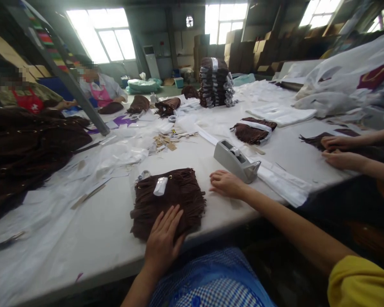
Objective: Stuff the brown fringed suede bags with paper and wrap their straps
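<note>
Dark-brown fringed soft bag (pixel 187 189) lies flat on white tabletop (pixel 109 230), near its front edge | left hand (pixel 164 236) flat on bag's near side, fingers extended | right hand (pixel 226 183) unclenched, fingers slightly bent, between bag and grey plastic tape dispenser (pixel 232 161) | brown fringed white-banded bundle (pixel 248 134) lies beyond dispenser

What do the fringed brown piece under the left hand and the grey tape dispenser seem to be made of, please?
The fringed brown piece looks like suede or a suede-like fabric: its surface is matte and its fringe soft; real or imitation, I cannot tell. The tape dispenser is probably moulded plastic, judging by its smooth, evenly grey body.
</note>
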`<state>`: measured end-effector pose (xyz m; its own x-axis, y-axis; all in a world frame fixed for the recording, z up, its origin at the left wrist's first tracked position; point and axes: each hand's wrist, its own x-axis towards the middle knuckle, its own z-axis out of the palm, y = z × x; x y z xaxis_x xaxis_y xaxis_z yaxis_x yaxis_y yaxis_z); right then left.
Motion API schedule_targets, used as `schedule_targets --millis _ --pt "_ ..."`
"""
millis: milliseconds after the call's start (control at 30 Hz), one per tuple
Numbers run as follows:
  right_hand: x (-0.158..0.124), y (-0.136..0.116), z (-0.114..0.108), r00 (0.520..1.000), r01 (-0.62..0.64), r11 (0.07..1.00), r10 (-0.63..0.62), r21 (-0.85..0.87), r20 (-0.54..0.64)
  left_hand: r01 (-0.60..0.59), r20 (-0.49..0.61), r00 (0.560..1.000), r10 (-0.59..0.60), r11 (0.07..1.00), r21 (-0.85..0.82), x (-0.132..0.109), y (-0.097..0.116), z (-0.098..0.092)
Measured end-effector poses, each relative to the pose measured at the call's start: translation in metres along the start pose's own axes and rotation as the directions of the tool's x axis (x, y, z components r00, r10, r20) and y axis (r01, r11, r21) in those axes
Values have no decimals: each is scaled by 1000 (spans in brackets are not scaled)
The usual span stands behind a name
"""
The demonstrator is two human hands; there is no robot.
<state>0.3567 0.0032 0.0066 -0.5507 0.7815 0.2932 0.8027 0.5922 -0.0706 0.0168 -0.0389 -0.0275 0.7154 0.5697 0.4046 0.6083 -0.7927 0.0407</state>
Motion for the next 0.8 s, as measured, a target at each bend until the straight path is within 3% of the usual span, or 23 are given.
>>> schedule_targets --millis 100,200,300,400,533,667,733,800 --pt "2 -8 -7 990 -69 994 79 84 -119 1 -9 1000 -1 1000 13 0 0 1" --pt "20 -38 3 986 80 982 -53 169 -159 -4 -29 1000 5 1000 31 0 0 2" --pt "33 -52 21 978 176 977 -160 117 -133 -21 -40 999 22 999 44 0 -1 2" --pt "32 -38 27 992 111 994 -111 7 -53 -30 -40 999 32 998 50 0 -1 3" --pt "17 -10 12 998 19 996 -14 -83 64 -22 -52 998 24 998 52 -1 -2 4" --pt "13 -18 3 987 -132 991 130 -19 -96 -23 -48 999 25 998 52 -2 -3 7" --pt "18 -32 9 978 -106 990 121 93 -171 -25 -40 999 27 998 51 -2 -3 7" --pt "27 -44 17 983 -12 991 36 135 -178 -24 -34 999 26 998 49 -3 -3 8"
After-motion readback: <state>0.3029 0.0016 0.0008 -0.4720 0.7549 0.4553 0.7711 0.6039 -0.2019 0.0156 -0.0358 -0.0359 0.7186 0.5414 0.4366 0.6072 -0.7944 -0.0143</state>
